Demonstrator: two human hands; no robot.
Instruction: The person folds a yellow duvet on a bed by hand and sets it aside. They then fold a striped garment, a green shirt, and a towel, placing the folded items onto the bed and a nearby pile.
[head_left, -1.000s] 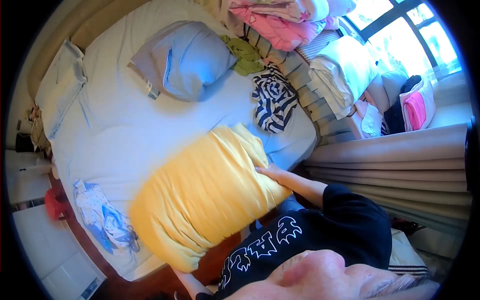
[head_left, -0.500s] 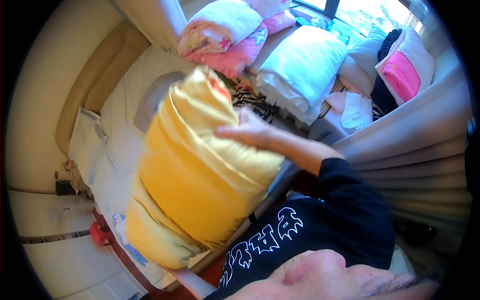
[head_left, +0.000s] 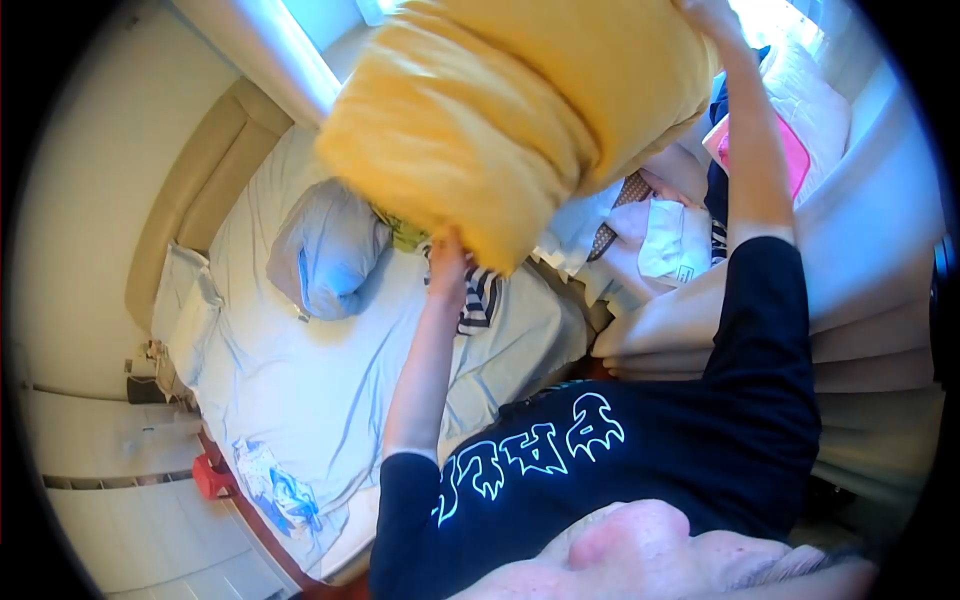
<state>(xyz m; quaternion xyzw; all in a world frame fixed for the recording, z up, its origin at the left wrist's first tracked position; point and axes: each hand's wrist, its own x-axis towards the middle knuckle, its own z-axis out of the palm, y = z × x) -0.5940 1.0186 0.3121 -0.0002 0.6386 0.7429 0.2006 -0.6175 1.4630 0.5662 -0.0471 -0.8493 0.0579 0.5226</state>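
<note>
A thick folded yellow quilt [head_left: 520, 110] is held up at arm's length over the far side of the bed, filling the top middle of the view. My left hand [head_left: 450, 268] grips its lower edge, with the fingers partly hidden beneath the cloth. Higher up, my right hand [head_left: 712, 20] is closed on the quilt's right side, close to the top of the picture. Under the quilt, a black-and-white striped cloth [head_left: 482, 305] and a green cloth [head_left: 405, 232] show on the bed.
A bed with a white sheet [head_left: 370, 370] and tan headboard [head_left: 200, 180] spreads below. On it lie a grey-blue bundle [head_left: 330, 260], a pillow [head_left: 185, 295] and a blue-patterned cloth [head_left: 275, 490]. Pink-and-white bedding [head_left: 775, 150] sits by the window, beside a curtain [head_left: 700, 330].
The yellow quilt has been lifted up and away from my body toward the window. Both arms now reach out farther, and my left hand has come into view. The grey-blue bundle is uncovered.
</note>
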